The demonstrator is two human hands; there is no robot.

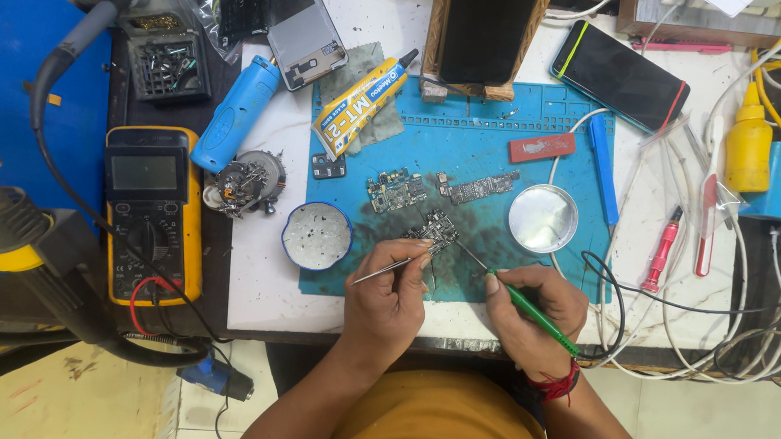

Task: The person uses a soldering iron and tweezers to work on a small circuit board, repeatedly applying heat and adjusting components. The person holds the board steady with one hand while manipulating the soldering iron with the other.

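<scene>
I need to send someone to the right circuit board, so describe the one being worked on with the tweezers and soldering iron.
Start at the teal work mat in the middle of the bench. Near its front edge, the left hand holds tweezers and the right hand a green-handled soldering iron. Their tips meet at a small dark circuit board, the closest of three boards to the person.

A matt blue rubbery work mat [465,152], smudged dark near its middle, lies on a white tabletop [262,284] flecked with grime. The left hand [386,304] pinches thin, shiny metal tweezers [383,270]; the right hand [532,316] grips a soldering iron [528,309] with a glossy green plastic handle. A small circuit board [434,231] looks rough with tiny metal parts. Nearby sit a polished metal dish [543,219] and a glossy black phone [621,76].
</scene>
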